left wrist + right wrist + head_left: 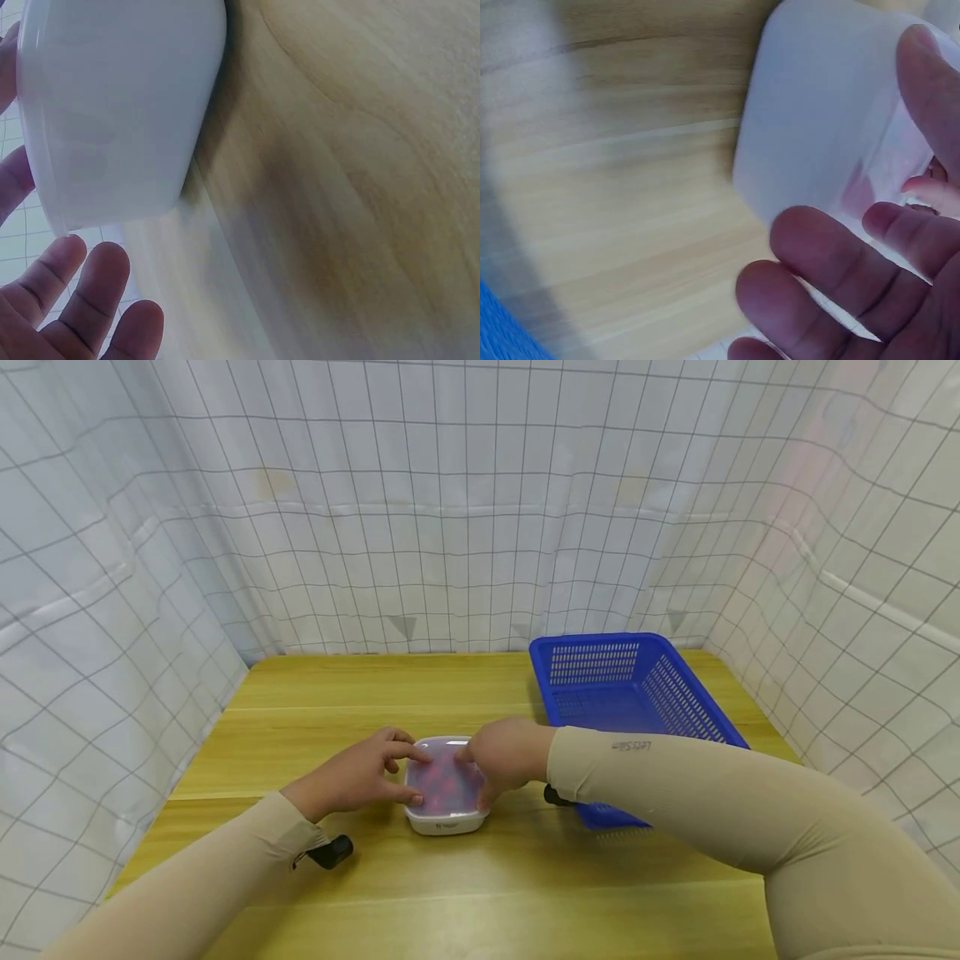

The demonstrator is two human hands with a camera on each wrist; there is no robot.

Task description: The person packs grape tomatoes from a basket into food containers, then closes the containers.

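A white, rounded-square food container (446,827) sits on the wooden table, its translucent lid (448,789) showing blurred pink-red contents. At its left side, my left hand (363,774) touches the lid edge with thumb and index finger. In the left wrist view, the other fingers (97,292) extend loosely by the corner of the white container wall (120,112). My right hand (510,753) is over the right side, its index finger on the lid. The right wrist view shows its thumb (926,90) on the rim and other fingers beside the container wall (817,97).
A blue perforated plastic basket (551,693) stands at the right of the wooden table (360,685), partly hidden by the right sleeve (675,777). White grid-patterned curtains (450,527) enclose the back and sides. Black wrist devices (332,852) hang under both wrists.
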